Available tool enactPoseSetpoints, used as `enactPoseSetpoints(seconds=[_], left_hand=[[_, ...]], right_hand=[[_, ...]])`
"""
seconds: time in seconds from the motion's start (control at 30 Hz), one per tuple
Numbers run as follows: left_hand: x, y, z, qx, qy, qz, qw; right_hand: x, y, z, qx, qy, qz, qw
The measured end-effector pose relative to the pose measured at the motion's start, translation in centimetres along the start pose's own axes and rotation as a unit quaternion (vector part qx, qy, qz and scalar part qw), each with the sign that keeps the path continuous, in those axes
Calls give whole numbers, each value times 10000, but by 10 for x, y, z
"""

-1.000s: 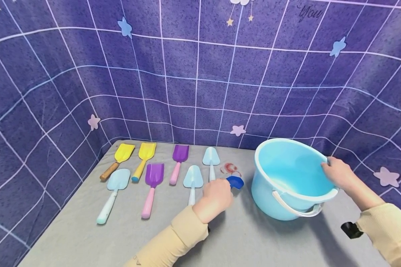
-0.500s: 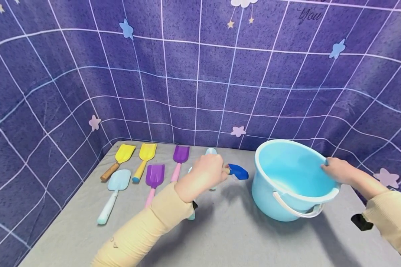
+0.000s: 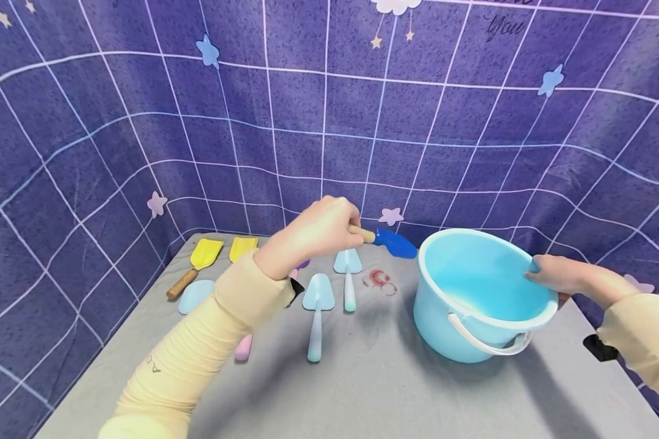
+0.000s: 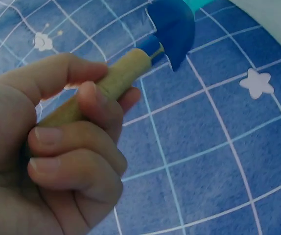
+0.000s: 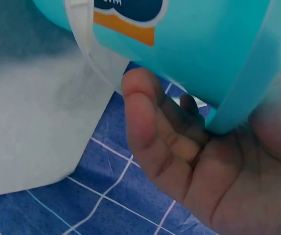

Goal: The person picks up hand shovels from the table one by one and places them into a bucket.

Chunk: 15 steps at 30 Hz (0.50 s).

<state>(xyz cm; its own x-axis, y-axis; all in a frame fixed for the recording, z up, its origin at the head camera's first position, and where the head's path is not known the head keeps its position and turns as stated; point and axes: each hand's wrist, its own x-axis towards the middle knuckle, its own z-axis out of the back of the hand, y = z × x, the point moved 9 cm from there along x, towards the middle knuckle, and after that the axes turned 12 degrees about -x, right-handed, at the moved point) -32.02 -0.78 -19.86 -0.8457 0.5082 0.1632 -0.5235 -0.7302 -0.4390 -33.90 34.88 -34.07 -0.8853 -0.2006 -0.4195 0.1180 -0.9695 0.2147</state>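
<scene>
In the head view my left hand (image 3: pixel 321 231) holds a small toy shovel (image 3: pixel 396 242) above the table, left of the bucket's rim. Its blue blade points right and slightly down. The left wrist view shows the curled fingers and thumb around the wooden handle (image 4: pixel 126 73). My right hand (image 3: pixel 560 274) grips the right rim of a light blue bucket (image 3: pixel 445 317), which leans a little on the table. In the right wrist view, several fingers (image 5: pixel 143 117) lie along the outside of the bucket wall (image 5: pixel 204 54), below the rim; the inner side of this grip is partly hidden.
Two light blue shovels (image 3: pixel 320 292) lie left of the bucket. Two yellow shovels (image 3: pixel 205 253) and another light blue one (image 3: pixel 194 297) lie farther left. My left arm covers much of the purple shovels; one pink handle (image 3: pixel 243 350) shows. A red mark (image 3: pixel 380 278) stains the grey cloth.
My left hand has lifted the blue shovel off the table and raised it toward the back wall, its blade nearing the bucket rim. My right hand stays on the bucket, which has barely moved.
</scene>
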Motion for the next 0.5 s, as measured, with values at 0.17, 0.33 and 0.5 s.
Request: enactPoseSetpoints(seconds=[0.17, 0.33, 0.5], left_hand=[[12, -2, 15, -518, 91, -146, 9985], [24, -11, 21, -806, 151, -439, 9957], [33, -26, 17, -749, 207, -844, 9934]], right_hand=[[1, -1, 3, -19, 140, -16, 9999], [2, -3, 7, -155, 395, -75, 9991], [2, -1, 10, -338, 598, -127, 9976]])
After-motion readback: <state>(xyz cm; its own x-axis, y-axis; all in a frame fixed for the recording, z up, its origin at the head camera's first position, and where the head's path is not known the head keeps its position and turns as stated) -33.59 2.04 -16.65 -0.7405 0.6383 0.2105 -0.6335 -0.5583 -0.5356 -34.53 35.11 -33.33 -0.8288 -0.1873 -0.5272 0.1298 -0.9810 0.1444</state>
